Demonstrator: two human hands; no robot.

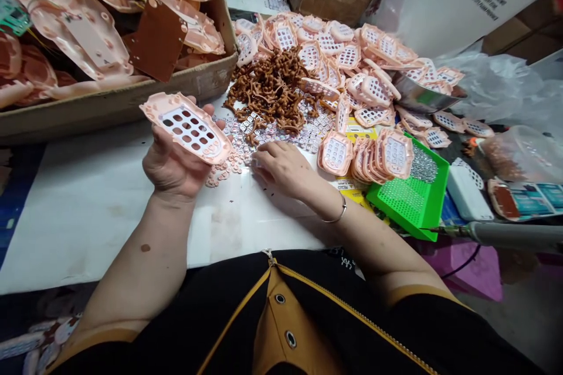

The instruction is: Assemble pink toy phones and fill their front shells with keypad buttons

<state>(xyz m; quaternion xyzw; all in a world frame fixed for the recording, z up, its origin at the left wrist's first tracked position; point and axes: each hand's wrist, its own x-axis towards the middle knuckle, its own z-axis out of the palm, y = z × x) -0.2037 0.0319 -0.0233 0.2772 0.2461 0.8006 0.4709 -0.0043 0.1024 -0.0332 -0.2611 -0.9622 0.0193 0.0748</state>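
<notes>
1. Landmark: the brown rubber heap on the white surface. Behind and right of the heap we see a pile of pink keypad frames; left of it a cardboard box of larger pink shells; far right of it a green tray.
2. Small white key pieces lie scattered just in front of the heap.
3. Both forearms reach forward from the body over the surface.
4. Our left hand, left of the heap, is raised palm-up, fingers curled around a pink keypad frame, held tilted above the surface.
5. Our right hand, in front of the heap, lies palm-down, fingertips touching the key pieces; whether it pinches one, we cannot tell.
</notes>
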